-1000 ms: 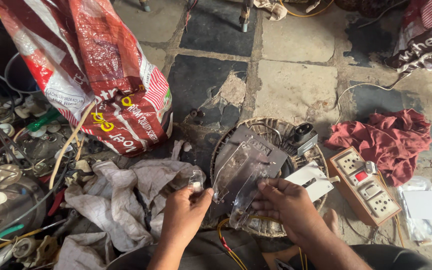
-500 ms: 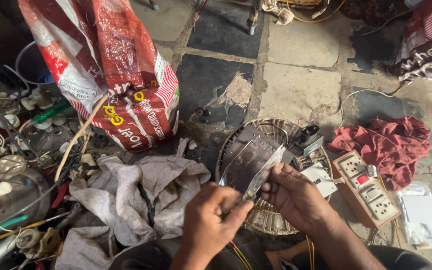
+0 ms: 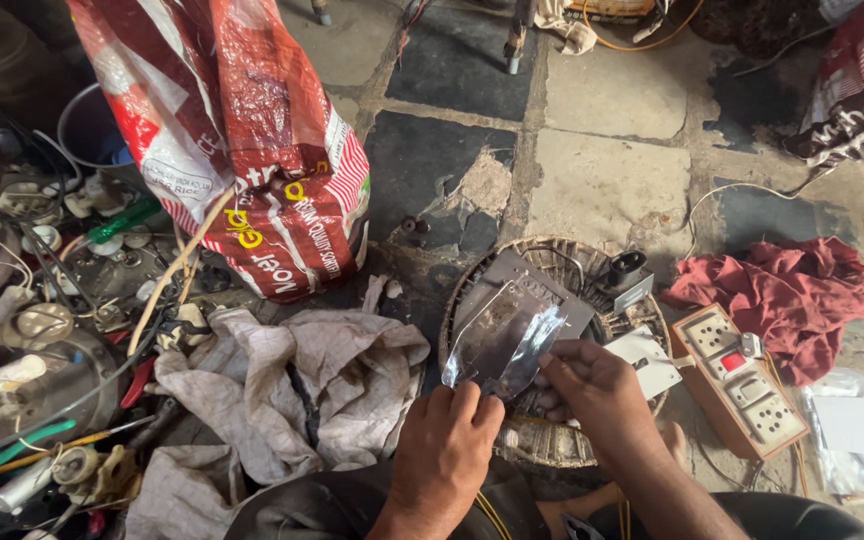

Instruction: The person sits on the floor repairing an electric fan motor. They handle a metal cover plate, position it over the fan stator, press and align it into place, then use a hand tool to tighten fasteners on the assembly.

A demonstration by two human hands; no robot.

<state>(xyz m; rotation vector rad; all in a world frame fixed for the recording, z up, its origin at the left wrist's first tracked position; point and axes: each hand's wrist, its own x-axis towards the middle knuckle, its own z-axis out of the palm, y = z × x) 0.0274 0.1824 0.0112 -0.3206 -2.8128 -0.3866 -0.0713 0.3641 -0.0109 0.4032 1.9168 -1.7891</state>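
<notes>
Left hand (image 3: 444, 440) and right hand (image 3: 592, 385) both pinch the lower edge of a clear plastic sleeve (image 3: 505, 340). Its long axis rises away from them, over the wire fan guard (image 3: 562, 450).

Red-and-white printed sack (image 3: 242, 150), crimson cloth (image 3: 787, 295), clear plastic sleeve (image 3: 502, 340)

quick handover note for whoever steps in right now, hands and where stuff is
Left hand: pinching the lower edge of a clear plastic sleeve.
Right hand: gripping the same sleeve from its right side.
The sleeve is held above a round wire fan guard lying on the floor; a grey card lies on the guard behind it.
Switch board sits to the right, crumpled grey cloth to the left.
The sleeve's contents cannot be made out.
</notes>
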